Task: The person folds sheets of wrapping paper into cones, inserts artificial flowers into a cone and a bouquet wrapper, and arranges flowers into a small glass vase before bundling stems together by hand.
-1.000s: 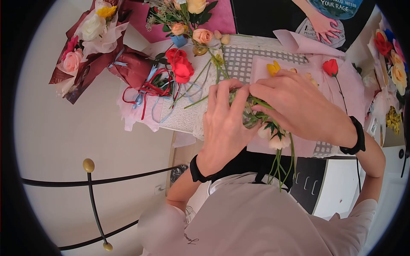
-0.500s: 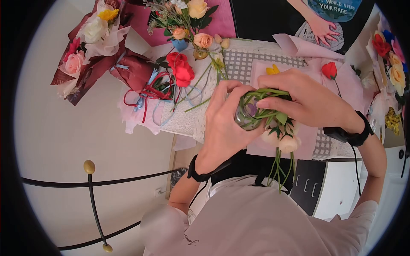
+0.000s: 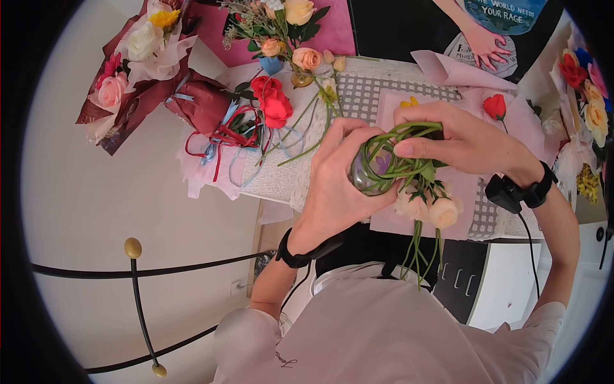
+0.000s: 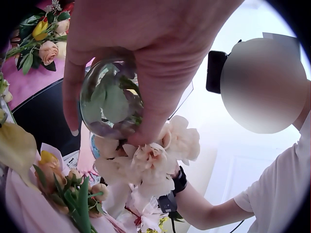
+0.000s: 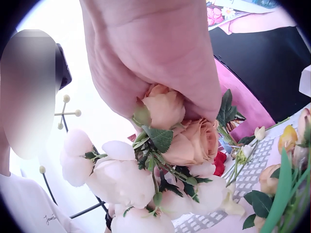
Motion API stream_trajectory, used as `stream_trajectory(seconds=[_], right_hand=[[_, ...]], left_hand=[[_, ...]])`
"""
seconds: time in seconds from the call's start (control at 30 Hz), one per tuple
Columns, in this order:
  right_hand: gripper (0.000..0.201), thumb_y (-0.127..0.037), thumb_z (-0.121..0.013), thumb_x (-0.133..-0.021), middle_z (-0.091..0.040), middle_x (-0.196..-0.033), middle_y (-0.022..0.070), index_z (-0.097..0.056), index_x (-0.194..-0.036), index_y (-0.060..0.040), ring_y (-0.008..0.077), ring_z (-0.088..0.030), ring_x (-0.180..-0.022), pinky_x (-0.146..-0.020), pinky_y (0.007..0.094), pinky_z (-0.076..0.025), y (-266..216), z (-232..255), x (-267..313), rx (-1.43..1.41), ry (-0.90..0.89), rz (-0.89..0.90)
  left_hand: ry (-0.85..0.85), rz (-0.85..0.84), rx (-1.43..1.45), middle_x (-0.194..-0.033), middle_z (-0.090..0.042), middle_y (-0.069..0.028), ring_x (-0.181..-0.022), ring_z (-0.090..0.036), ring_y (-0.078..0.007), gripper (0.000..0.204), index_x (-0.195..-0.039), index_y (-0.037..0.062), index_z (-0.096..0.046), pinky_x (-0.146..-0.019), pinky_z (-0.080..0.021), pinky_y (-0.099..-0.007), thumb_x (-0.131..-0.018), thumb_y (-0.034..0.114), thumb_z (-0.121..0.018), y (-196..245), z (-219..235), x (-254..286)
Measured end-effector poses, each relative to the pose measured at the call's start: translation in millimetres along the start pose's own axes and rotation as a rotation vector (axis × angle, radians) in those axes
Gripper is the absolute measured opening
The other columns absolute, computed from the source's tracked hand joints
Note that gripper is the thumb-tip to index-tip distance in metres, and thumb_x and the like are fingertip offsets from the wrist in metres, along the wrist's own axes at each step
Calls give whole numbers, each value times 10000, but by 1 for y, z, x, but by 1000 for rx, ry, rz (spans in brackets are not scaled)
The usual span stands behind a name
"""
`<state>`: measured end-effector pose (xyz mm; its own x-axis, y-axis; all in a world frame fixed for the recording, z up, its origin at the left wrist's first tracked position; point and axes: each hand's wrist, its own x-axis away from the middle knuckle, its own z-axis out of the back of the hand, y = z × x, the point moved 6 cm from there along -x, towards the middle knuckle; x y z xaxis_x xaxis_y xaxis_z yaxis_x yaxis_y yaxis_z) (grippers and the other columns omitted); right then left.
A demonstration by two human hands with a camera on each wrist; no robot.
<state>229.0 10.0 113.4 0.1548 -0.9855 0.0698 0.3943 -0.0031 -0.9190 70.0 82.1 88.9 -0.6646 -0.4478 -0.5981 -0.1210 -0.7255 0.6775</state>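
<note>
In the head view my left hand (image 3: 339,173) grips a clear round glass vase (image 3: 364,182) held over the table's front edge. A purple patch shows at the glass, behind the stems. My right hand (image 3: 464,137) holds a bunch of green stems (image 3: 400,136), bent in loops across the vase's mouth. Pale cream flowers (image 3: 442,212) hang below that hand, with straight stem ends (image 3: 419,253) beneath them. Peach roses (image 5: 192,143) sit right under the right palm in the right wrist view. From the left wrist, the rounded glass shows between thumb and fingers.
Left on the table lie red roses (image 3: 275,105) with red and blue ribbons (image 3: 236,131), beside a wrapped bouquet (image 3: 137,77). A peach arrangement (image 3: 304,59) stands at the back. Pink paper (image 3: 448,70) and a red rose (image 3: 494,106) lie right, near another bouquet (image 3: 595,115).
The stem loops and the vase's mouth have come into view. My right hand has shifted slightly right with the flowers, while the left keeps its grip on the vase.
</note>
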Motion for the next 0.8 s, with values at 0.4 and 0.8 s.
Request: stream_trajectory(seconds=[0.4, 0.8], right_hand=[[338, -259, -727, -1013, -647, -1000, 71, -653, -1155, 39, 122, -580, -872, -728, 304, -483, -7, 2, 2, 4, -17, 3], [336, -267, -780, -859, -659, -934, 163, -678, -990, 26, 345, -616, -971, -836, 431, -489, -21, -4, 2, 600, 114, -114]], left_hand=[[-21, 10, -5, -1135, -609, -162, -1011, -657, -351, 603, -1161, 20, -663, -877, -546, -411, -618, 101, -913, 2, -1, 0], [-7, 1, -339, -1152, -565, -140, -1056, -595, -353, 587, -1169, 34, -675, -835, -538, -440, -623, 71, -887, 8, -14, 6]])
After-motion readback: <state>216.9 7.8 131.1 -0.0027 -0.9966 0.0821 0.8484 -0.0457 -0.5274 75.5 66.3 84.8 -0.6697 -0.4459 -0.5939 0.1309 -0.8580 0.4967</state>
